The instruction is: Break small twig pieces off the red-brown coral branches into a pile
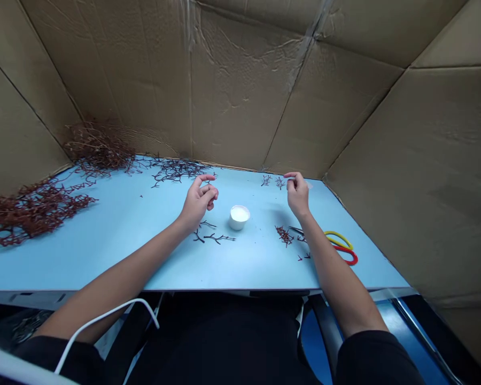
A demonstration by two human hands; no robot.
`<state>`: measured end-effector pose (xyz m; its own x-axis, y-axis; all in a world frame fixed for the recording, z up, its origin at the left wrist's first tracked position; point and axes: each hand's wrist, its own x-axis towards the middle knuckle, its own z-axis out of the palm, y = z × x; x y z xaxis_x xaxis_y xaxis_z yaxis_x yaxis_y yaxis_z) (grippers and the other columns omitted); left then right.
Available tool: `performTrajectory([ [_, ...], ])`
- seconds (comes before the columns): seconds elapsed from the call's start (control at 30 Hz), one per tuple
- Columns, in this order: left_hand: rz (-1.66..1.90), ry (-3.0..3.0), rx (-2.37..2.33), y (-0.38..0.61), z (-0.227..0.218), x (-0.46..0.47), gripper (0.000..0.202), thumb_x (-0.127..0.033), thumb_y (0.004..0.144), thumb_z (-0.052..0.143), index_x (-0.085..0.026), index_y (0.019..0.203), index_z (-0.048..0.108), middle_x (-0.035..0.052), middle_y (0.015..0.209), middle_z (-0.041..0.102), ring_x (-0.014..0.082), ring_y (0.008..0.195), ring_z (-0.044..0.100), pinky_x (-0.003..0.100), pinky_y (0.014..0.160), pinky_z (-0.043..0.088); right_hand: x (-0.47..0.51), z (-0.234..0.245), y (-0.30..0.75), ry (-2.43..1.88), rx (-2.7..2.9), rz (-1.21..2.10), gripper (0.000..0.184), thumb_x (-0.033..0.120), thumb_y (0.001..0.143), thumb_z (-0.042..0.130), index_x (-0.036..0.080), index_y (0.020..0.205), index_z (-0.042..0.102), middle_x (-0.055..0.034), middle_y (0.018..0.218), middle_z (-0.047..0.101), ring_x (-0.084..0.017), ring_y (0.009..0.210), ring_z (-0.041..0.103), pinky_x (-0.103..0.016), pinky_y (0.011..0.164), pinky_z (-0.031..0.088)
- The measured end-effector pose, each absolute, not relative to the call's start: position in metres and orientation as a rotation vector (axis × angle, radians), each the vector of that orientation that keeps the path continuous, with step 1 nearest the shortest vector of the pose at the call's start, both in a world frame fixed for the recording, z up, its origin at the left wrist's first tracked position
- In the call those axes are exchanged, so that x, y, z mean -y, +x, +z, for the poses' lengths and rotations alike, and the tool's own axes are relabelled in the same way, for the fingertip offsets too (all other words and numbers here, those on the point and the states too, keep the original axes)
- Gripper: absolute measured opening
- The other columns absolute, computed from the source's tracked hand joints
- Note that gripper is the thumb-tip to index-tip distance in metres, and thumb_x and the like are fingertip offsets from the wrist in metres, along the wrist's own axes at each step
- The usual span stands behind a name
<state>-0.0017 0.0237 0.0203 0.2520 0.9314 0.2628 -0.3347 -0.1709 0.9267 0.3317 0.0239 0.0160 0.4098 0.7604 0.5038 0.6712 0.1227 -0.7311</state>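
Cardboard walls (232, 91) enclose a light-blue tabletop (124, 230); a white cup (238, 222) stands between the half-curled left hand (199, 200) and bent right hand (298, 193), the latter near 2 branched twigs (266, 181); either's grip I cannot tell.

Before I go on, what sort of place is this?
Probably a small handcraft workstation: a light-blue tabletop hemmed in by cardboard walls, with red-and-yellow scissors and heaps of reddish-brown twig-like pieces on it.
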Motion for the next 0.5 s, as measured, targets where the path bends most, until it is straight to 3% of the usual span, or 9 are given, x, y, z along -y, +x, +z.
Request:
performTrajectory([
  [0.2,1.360,1.333,-0.650,-0.012,0.025,-0.037,0.035,-0.036,0.085,0.077,-0.026,0.106,0.051,-0.0097,0.059,0.039,0.0103,0.051,0.033,0.023,0.048,0.020,-0.010,0.019,0.315,-1.406,1.293,0.071,0.035,0.043,0.101,0.048,0.020,0.121,0.065,0.0046,0.065,0.041,-0.017,0.058,0.039,-0.030,0.057,0.032],
  [0.33,1.420,1.404,-0.632,-0.020,0.030,-0.043,0.035,-0.048,0.089,0.080,-0.026,0.102,0.056,-0.0112,0.055,0.028,0.0089,0.047,0.020,0.026,0.049,0.018,0.003,0.023,0.291,-1.332,1.447,-0.003,0.028,0.042,0.095,0.061,0.021,0.111,0.069,-0.0008,0.079,0.059,-0.016,0.064,0.050,-0.030,0.063,0.042],
  [0.4,1.474,1.415,-0.628,-0.022,0.035,-0.043,0.036,-0.050,0.090,0.080,-0.025,0.103,0.057,-0.0100,0.056,0.029,0.0096,0.048,0.022,0.027,0.049,0.019,0.015,0.025,0.276,-1.273,1.589,-0.045,0.025,0.043,0.096,0.061,0.021,0.101,0.071,-0.0032,0.082,0.064,-0.016,0.063,0.051,-0.031,0.064,0.044],
  [0.5,1.514,1.407,-0.594,-0.022,0.040,-0.038,0.039,-0.041,0.089,0.082,-0.027,0.113,0.054,-0.0050,0.067,0.044,0.0117,0.055,0.035,0.026,0.050,0.024,0.037,0.025,0.248,-1.189,1.986,-0.023,0.030,0.047,0.101,0.056,0.024,0.092,0.074,-0.0026,0.072,0.066,-0.016,0.060,0.053,-0.032,0.064,0.044],
])
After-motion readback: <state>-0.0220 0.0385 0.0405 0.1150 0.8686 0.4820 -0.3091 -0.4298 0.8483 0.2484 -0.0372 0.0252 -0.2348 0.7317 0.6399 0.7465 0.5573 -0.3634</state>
